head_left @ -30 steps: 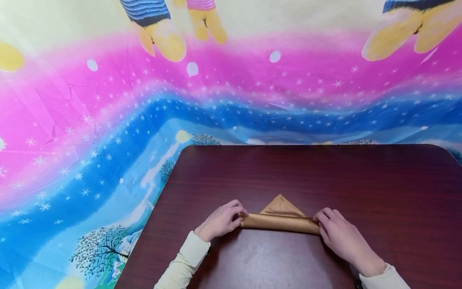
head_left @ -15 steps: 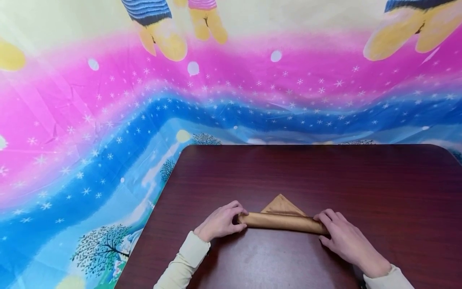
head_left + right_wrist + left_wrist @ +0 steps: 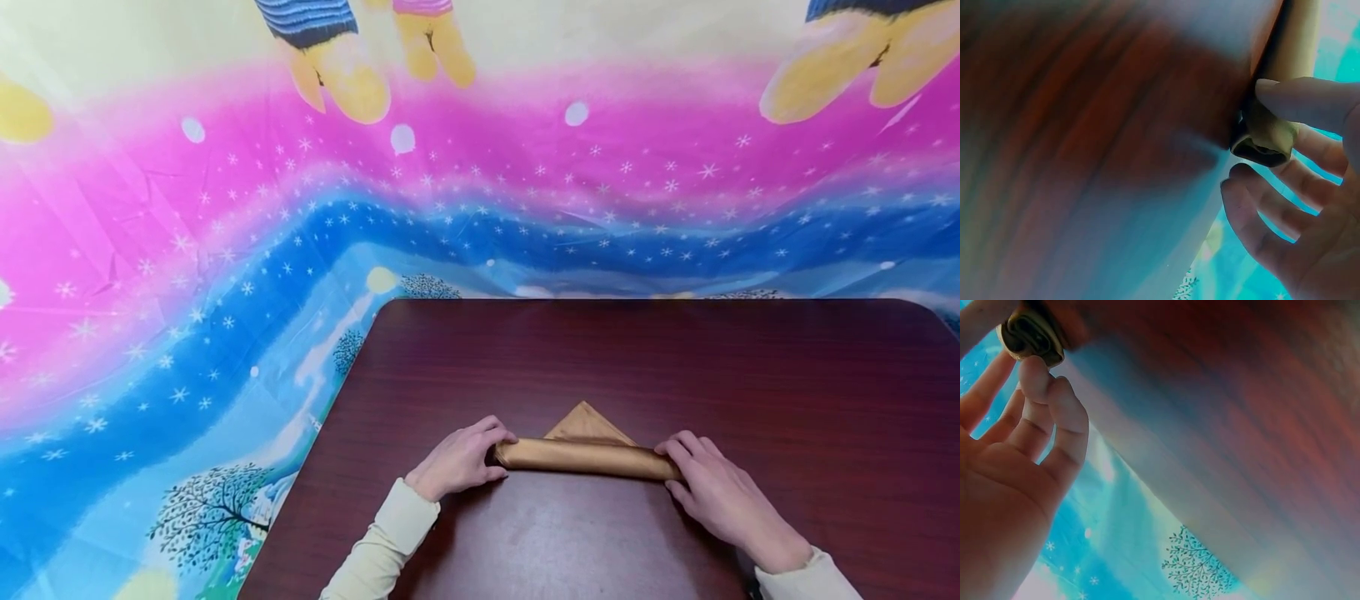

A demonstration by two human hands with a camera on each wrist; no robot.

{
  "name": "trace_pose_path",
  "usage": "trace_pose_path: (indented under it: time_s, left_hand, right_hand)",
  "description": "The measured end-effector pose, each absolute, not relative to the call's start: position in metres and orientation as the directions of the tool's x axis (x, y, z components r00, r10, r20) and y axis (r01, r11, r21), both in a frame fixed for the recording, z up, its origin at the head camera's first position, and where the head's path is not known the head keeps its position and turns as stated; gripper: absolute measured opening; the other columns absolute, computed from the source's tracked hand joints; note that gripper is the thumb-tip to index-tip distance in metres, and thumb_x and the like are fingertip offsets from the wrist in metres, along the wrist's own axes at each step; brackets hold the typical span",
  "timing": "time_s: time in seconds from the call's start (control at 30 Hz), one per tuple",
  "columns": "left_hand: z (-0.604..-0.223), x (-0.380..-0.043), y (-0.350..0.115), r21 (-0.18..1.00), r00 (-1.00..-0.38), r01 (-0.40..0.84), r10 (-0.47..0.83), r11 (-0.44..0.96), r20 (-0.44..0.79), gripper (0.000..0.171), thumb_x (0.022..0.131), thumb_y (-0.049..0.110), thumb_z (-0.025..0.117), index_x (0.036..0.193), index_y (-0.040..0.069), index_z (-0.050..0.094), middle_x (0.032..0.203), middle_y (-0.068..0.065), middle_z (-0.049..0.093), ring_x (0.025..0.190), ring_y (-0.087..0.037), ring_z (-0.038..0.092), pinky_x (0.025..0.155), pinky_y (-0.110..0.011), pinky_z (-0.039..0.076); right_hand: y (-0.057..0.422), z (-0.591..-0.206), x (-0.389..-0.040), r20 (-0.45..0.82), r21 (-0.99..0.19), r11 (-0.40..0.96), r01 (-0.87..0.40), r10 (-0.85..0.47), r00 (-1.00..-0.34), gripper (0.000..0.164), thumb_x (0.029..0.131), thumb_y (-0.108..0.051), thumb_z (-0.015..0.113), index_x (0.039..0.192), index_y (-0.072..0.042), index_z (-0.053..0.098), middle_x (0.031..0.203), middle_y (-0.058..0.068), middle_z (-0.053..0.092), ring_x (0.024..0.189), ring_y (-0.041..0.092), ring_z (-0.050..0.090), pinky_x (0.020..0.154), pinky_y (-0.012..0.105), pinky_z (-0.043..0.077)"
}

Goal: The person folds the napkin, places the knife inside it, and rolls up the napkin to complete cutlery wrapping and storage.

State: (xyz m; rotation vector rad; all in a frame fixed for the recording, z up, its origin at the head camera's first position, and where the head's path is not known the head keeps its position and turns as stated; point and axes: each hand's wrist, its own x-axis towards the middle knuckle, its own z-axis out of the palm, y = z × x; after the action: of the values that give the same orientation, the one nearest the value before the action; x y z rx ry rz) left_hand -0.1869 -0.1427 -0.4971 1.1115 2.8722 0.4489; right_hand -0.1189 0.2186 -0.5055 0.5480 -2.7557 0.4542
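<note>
The left hand curls its fingers round the left end of a gold cloth roll, thumb on the near side and fingertips over the top, so that end is pinched; the left wrist view shows the coiled layers of the end right at those fingertips. The right hand holds the other end in much the same way, its thumb laid over the roll and the other fingers bent below it, with the open coil visible between them in the right wrist view. The roll lies flat on the table, parallel to the near edge and nearer to it than to the far one, roughly midway between left and right edges. Beyond the roll a small triangle of cloth, the tip, lies unrolled and flat, pointing toward the far edge. Judging from this, most of the rolling is done and only that tip remains to be taken up. Behind and left of the table hangs a bright pink and blue backdrop
</note>
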Motion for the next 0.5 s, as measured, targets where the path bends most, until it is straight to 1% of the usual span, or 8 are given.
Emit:
trace_pose_path:
  time_s: [0.1,0.23,0.37,0.5]
  left_hand:
    - [-0.4971,-0.1877,-0.1431,0.274,-0.741,0.66,0.666,0.7,0.082,0.037,0.082,0.023,0.074,0.118,0.02,0.064,0.109,0.008,0.057,0.075,-0.002,0.053,0.068,-0.014,0.043]
    - [-0.4974,-0.1883,-0.1438,0.287,-0.741,0.658,0.666,0.696,0.085,0.035,0.084,0.022,0.069,0.118,0.02,0.064,0.11,0.008,0.058,0.076,-0.005,0.055,0.067,-0.015,0.043]
    - [-0.4978,-0.1885,-0.145,0.299,-0.751,0.645,0.655,0.703,0.081,0.032,0.086,0.023,0.065,0.118,0.019,0.063,0.111,0.008,0.06,0.084,-0.007,0.06,0.073,-0.018,0.048]
    - [-0.4977,-0.1888,-0.146,0.312,-0.766,0.628,0.638,0.713,0.083,0.03,0.089,0.025,0.062,0.118,0.018,0.062,0.112,0.007,0.063,0.094,-0.008,0.063,0.083,-0.024,0.051]
  right_hand:
    - [0.2192,-0.5053,-0.1184,0.347,-0.245,0.879,-0.41,-0.315,-0.883,0.04,0.069,-0.01,0.081,0.105,-0.012,0.064,0.102,-0.002,0.059,0.088,0.02,0.057,0.061,0.036,0.047]
    - [0.2198,-0.5055,-0.1178,0.363,-0.245,0.878,-0.411,-0.31,-0.879,0.036,0.072,-0.01,0.078,0.105,-0.012,0.064,0.101,-0.002,0.06,0.087,0.019,0.058,0.06,0.036,0.047]
    - [0.2199,-0.505,-0.1179,0.37,-0.242,0.881,-0.406,-0.303,-0.878,0.033,0.076,-0.011,0.076,0.107,-0.013,0.065,0.099,-0.003,0.06,0.086,0.018,0.058,0.059,0.036,0.047]
    - [0.2197,-0.5036,-0.1185,0.357,-0.25,0.883,-0.397,-0.297,-0.885,0.032,0.079,-0.012,0.074,0.11,-0.012,0.064,0.098,-0.002,0.061,0.085,0.019,0.059,0.06,0.037,0.047]
